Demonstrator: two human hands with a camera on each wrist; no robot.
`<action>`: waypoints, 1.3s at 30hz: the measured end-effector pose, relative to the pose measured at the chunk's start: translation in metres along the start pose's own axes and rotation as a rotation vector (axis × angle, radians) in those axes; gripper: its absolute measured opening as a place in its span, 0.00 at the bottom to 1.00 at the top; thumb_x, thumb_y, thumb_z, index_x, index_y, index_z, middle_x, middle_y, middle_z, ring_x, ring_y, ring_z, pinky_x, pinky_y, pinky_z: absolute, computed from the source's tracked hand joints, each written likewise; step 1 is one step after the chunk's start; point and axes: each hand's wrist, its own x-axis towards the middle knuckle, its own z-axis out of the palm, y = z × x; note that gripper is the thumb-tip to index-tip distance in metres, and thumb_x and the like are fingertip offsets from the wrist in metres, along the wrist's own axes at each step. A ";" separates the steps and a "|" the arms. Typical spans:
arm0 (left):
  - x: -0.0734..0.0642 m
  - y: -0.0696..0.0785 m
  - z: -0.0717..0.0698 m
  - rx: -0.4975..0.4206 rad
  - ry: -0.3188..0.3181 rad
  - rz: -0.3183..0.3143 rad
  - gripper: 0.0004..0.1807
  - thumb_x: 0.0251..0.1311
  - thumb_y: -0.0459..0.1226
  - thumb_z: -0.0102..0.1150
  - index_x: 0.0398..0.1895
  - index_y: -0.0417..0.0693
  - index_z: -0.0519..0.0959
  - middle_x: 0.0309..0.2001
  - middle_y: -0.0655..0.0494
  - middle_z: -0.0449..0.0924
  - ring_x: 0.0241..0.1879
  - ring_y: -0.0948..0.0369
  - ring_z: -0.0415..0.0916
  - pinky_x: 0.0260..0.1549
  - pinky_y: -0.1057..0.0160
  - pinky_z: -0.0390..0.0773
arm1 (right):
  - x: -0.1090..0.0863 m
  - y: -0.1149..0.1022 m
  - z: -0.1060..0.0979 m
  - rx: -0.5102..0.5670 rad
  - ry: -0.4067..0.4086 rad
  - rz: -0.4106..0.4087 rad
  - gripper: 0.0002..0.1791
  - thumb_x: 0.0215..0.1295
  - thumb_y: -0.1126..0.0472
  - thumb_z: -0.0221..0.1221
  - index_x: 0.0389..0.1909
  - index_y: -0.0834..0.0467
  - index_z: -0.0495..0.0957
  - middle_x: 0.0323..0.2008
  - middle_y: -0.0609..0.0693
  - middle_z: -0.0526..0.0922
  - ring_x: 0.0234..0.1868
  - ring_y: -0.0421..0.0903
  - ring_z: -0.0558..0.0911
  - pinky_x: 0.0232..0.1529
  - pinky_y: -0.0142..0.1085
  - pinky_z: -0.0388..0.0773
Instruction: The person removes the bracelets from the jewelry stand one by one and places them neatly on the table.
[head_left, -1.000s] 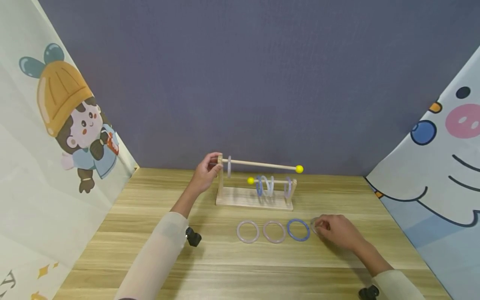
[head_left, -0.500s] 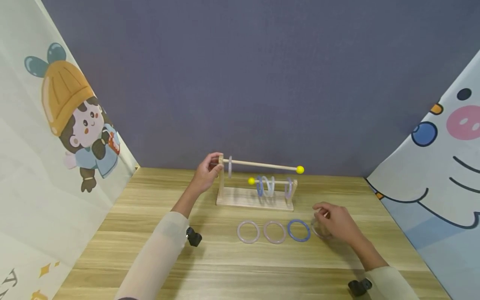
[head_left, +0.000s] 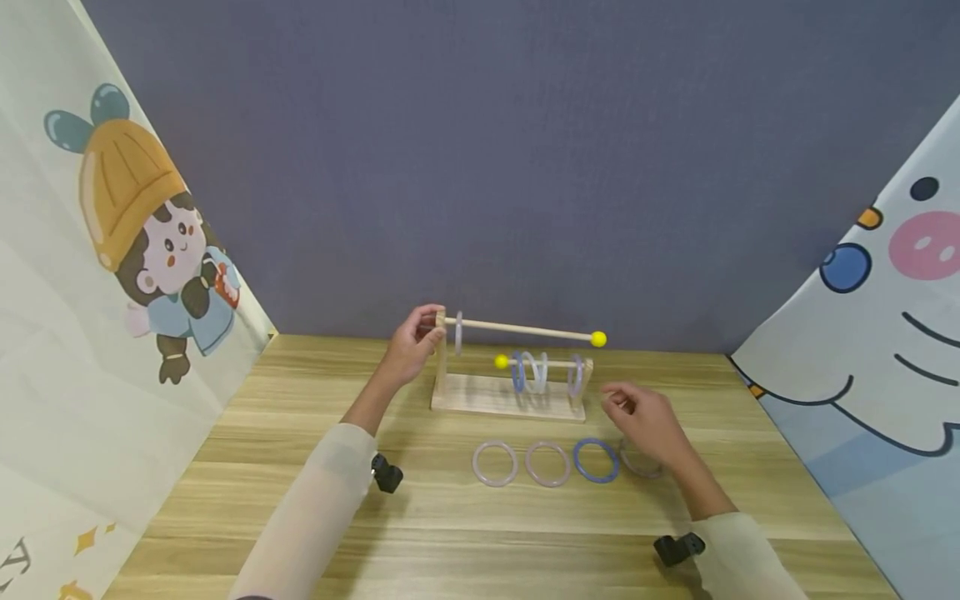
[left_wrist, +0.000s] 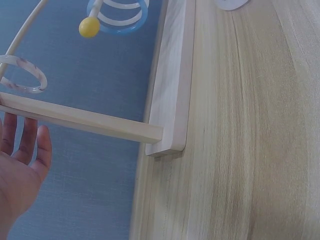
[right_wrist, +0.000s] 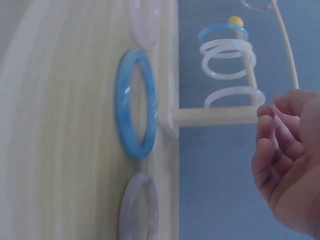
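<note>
A wooden stand (head_left: 487, 396) has two horizontal rods with yellow end balls. My left hand (head_left: 412, 346) holds the top of its left post, thumb in front and fingers behind. One pale bangle (head_left: 459, 346) hangs on the upper rod. On the lower rod hang a blue bangle (right_wrist: 222, 27), two white ones and a lilac bangle (right_wrist: 230, 90). My right hand (head_left: 648, 421) hovers right of the stand, fingers loosely bent, nothing seen between them. Below it a pale bangle (head_left: 641, 475) lies on the table, partly hidden by the hand, beside a blue bangle (head_left: 597, 481).
Two more pale bangles, a left one (head_left: 474, 463) and a pinkish one (head_left: 549, 486), lie in the same row before the stand. A dark panel (head_left: 480, 167) rises behind the wooden table (head_left: 450, 542). Cartoon-printed sheets flank both sides.
My right hand has come away from the rightmost pale bangle, which stays on the table, and has moved up and left toward the stand. The left hand keeps its place on the post.
</note>
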 end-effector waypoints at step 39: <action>0.000 0.002 -0.001 0.014 -0.005 0.017 0.22 0.74 0.36 0.56 0.68 0.44 0.69 0.55 0.35 0.78 0.38 0.60 0.76 0.35 0.69 0.78 | 0.066 -0.094 0.065 0.519 0.065 0.095 0.13 0.68 0.65 0.63 0.50 0.66 0.83 0.37 0.61 0.85 0.22 0.39 0.79 0.18 0.27 0.73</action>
